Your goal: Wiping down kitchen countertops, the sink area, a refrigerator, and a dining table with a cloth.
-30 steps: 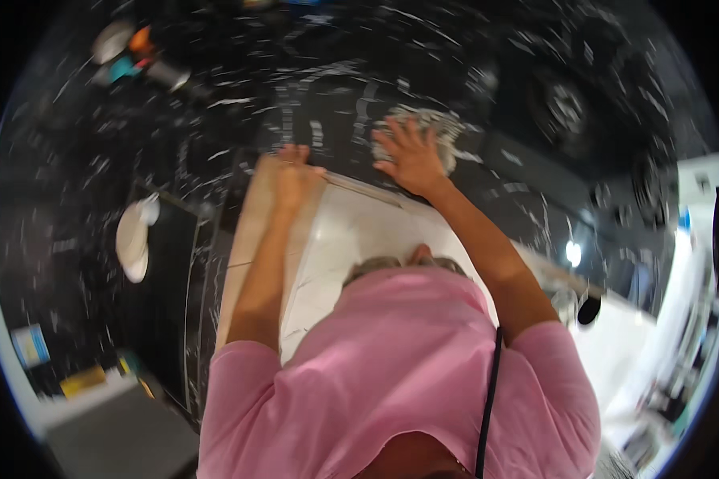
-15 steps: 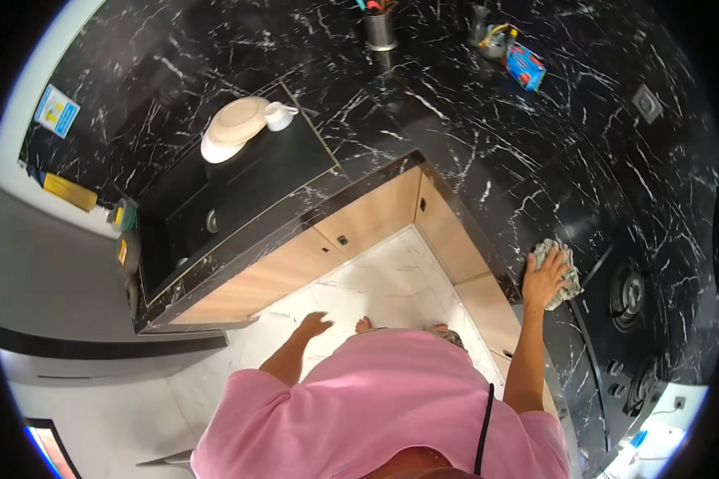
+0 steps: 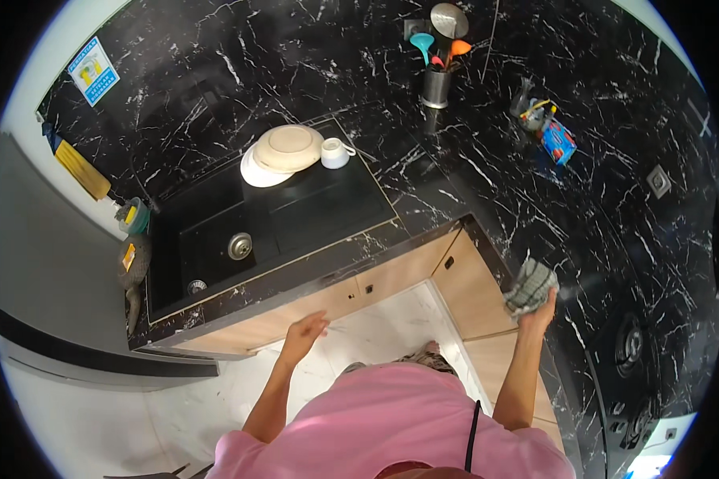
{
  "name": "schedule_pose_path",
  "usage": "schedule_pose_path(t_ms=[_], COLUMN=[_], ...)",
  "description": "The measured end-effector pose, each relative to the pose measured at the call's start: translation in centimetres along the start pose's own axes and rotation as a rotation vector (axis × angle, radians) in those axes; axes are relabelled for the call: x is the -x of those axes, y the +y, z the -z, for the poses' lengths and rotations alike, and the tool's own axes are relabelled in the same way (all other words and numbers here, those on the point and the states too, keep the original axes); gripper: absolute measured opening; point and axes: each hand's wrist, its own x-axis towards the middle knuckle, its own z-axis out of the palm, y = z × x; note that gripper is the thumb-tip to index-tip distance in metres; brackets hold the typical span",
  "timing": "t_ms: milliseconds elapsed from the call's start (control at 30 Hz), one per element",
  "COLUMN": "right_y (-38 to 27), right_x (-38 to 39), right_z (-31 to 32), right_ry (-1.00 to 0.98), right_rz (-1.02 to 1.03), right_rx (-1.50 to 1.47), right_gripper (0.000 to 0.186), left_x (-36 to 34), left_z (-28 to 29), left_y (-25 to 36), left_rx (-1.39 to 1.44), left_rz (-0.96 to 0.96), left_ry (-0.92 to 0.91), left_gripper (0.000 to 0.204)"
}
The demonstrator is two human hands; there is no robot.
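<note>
My right hand (image 3: pixel 539 314) grips a bunched grey checked cloth (image 3: pixel 529 281) at the front edge of the black marbled counter (image 3: pixel 455 188) on the right. Its fingers are partly hidden by the cloth. My left hand (image 3: pixel 306 331) is open and empty, fingers loosely curved, over the floor in front of the wooden cabinets (image 3: pixel 276 323). Beyond it lies the black sink (image 3: pixel 287 225), with upturned cream and white plates (image 3: pixel 289 144) and a white cup (image 3: pixel 335 156) on its back part.
A black hob (image 3: pixel 615 375) sits low right. At the back are a steel utensil holder (image 3: pixel 435 89), a blue packet (image 3: pixel 559 145) and a wall socket (image 3: pixel 658 181). At left are a grey fridge (image 3: pixel 56 263), a sponge caddy (image 3: pixel 136 215) and hanging yellow gloves (image 3: pixel 84 168).
The view has swung toward the sink. My right hand, earlier spread flat on the cloth, now holds it bunched. My left hand has left the counter edge where it was a second ago.
</note>
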Motion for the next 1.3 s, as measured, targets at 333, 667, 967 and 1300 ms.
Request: schedule_pose_path(t_ms=[333, 667, 967, 1300], right_y=[15.0, 27.1, 31.8, 29.5], right_x=[-3.5, -18.5, -28.9, -20.1], right_z=[-21.5, -28.1, -38.1, -33.0], right_ry=[-0.75, -1.516, -1.142, -1.407], right_rz=[0.819, 0.883, 0.871, 0.182], right_rx=[1.155, 1.951, 2.066, 1.463], right_gripper=[0.043, 0.063, 0.061, 0.028], left_x=[-11.5, -21.4, -27.9, -33.0], left_z=[-4.6, -8.3, -11.8, -6.5], left_y=[11.8, 14.1, 16.4, 17.7], left_rx=[-0.217, -0.222, -0.911, -0.951], left_rz=[-0.406, -0.26, -0.065, 0.375], left_ry=[0.147, 0.34, 0.365, 0.318], left_gripper=[0.03, 0.031, 0.051, 0.092])
